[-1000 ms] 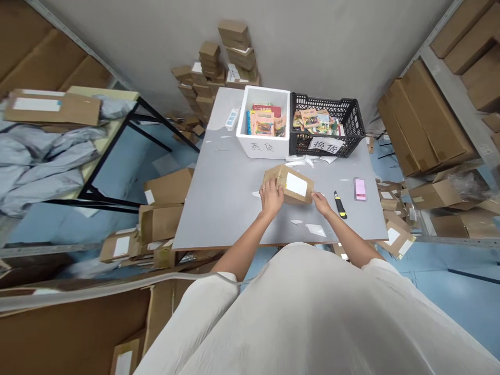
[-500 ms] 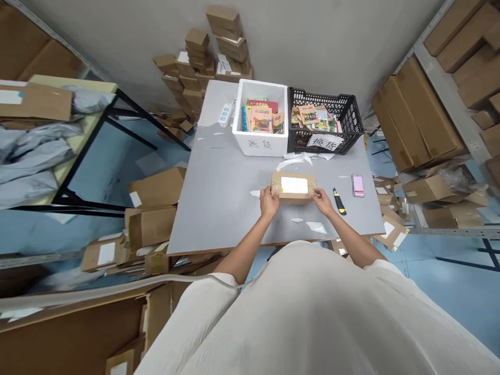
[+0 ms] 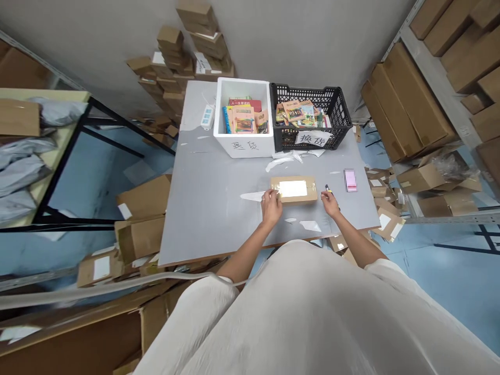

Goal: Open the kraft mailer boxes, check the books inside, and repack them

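A flat brown cardboard parcel [image 3: 308,195] with a white label lies on the grey table [image 3: 207,208] in front of me. My left hand [image 3: 271,204] rests at its left end, fingers curled against the edge. My right hand [image 3: 331,203] has left the parcel and sits just to its right, closed over a black and yellow box cutter [image 3: 327,188]; only the cutter's tip shows past the fingers.
A white foam box [image 3: 242,147] and a black plastic crate [image 3: 341,113], both holding colourful booklets, stand at the table's far side. A pink pad [image 3: 350,179], paper scraps [image 3: 311,225] and a power strip [image 3: 207,115] lie on the table. Cartons crowd the floor and shelves.
The parcel was turned square and laid flat with its label up. My right hand let go of its right end and moved onto the box cutter. The view shifted a little.
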Motion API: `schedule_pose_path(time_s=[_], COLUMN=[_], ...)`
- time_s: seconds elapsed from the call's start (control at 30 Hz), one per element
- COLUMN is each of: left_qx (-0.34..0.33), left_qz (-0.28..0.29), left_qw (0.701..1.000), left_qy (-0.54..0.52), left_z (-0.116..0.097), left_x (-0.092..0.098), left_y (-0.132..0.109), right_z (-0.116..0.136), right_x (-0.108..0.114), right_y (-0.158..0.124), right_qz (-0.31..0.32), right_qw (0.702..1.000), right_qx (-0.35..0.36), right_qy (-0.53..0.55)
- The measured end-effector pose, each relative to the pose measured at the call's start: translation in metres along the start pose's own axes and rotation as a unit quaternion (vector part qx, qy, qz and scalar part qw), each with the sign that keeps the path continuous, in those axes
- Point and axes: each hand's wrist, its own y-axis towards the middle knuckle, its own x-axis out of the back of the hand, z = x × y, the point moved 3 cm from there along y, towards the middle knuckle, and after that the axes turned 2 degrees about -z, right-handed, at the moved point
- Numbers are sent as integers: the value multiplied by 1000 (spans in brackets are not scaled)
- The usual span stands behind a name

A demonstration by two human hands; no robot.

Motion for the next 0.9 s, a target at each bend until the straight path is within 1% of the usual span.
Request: schedule_pose_path(time_s=[0.1, 0.23, 0.33, 0.47, 0.6, 0.77, 0.9], left_qx=[-69, -97, -111, -105, -89, -79, -72], left_qz=[46, 95, 112, 120, 128, 127, 128], left_qw=[997, 989, 984, 982, 981, 981, 981], left_qy=[12, 58, 81, 99, 114, 120, 124], left_z=[-14, -21, -21, -21, -22, -21, -21], left_x=[-1, -6, -6, -5, -5, -6, -6], left_y=[-5, -12, -16, -19, -20, -21, -22], right_z=[-21, -48, -64, -76, -86, -95, -98], right_x=[12, 24, 28, 27, 21, 14, 11], right_y=[10, 24, 35, 48, 56, 56, 55], right_qz=[-15, -17, -12, 0, 21, 41, 36], right_qw=[999, 994, 985, 969, 961, 950, 946], right_qx=[-36, -59, -63, -62, -58, -46, -29], right_qy=[-27, -93, -161, -238, -271, -305, -322])
